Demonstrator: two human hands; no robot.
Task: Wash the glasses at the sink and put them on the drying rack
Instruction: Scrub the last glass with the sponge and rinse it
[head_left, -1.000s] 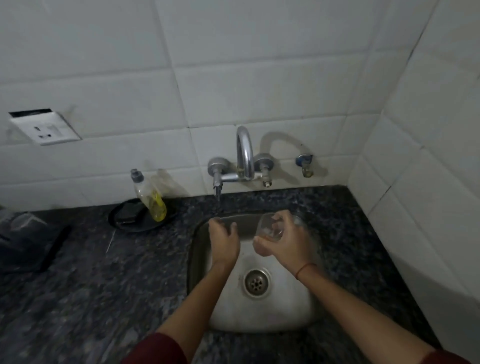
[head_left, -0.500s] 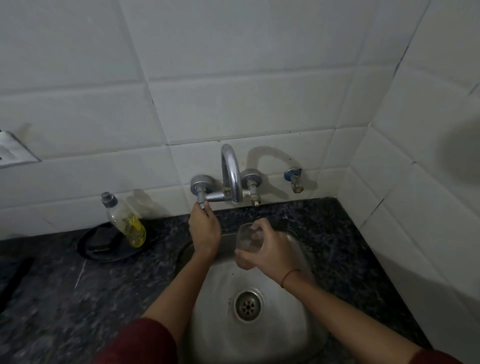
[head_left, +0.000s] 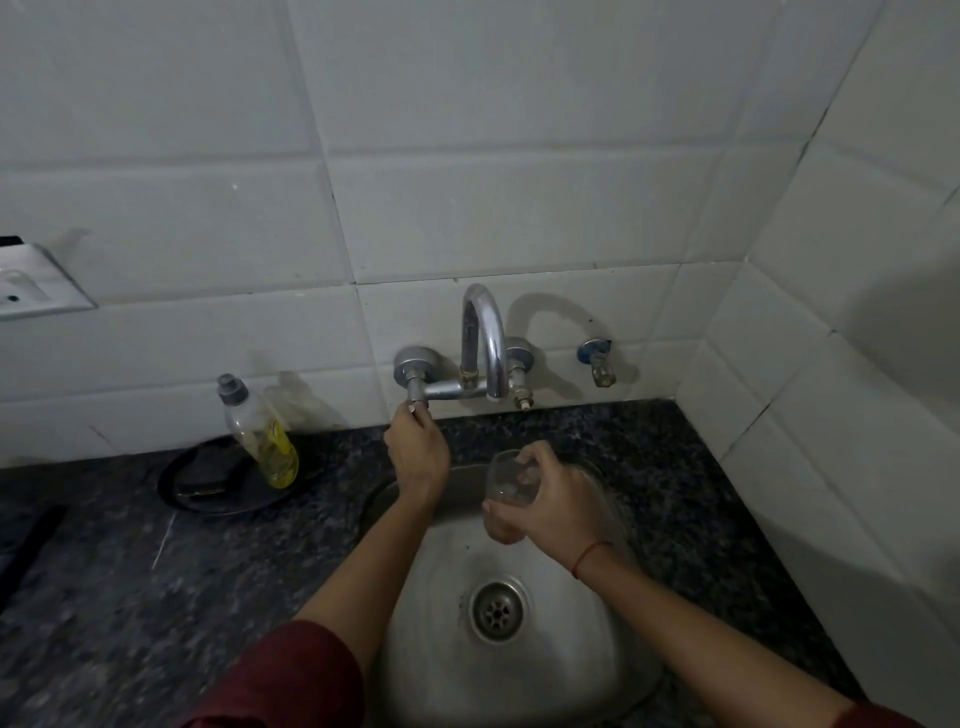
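Head view, near to far, positions referenced to the sink (head_left: 524, 691). Nearest the camera: maroon sleeves (head_left: 291, 680) on both forearms, which reach forward over the sink's front edge. Steel basin, round drain (head_left: 497, 611) at its centre. Right hand (head_left: 553, 501) is over the back half of the sink, above and beyond the drain; fingers and thumb wrapped round a clear glass (head_left: 510, 480), held off the basin and tilted. Whether the glass holds water: cannot tell. Red thread (head_left: 587, 557) on the right wrist. Left hand (head_left: 418, 452) is past the sink's back-left rim, raised to the wall tap; fingertips curled round the lower end of the left tap handle (head_left: 415, 397). Curved tap spout (head_left: 485, 338) stands behind the sink, outlet pointing down toward the basin's back edge. A small separate valve (head_left: 597, 359) sits on the wall behind the sink's right side. Dark speckled countertop (head_left: 130, 597) surrounds the sink. Left of the sink, against the wall: a black round dish (head_left: 208, 486) with a clear bottle (head_left: 260, 431) of yellow liquid standing tilted at its right edge. White tiled wall (head_left: 467, 182) behind; white socket plate (head_left: 31, 286) far left of the sink.
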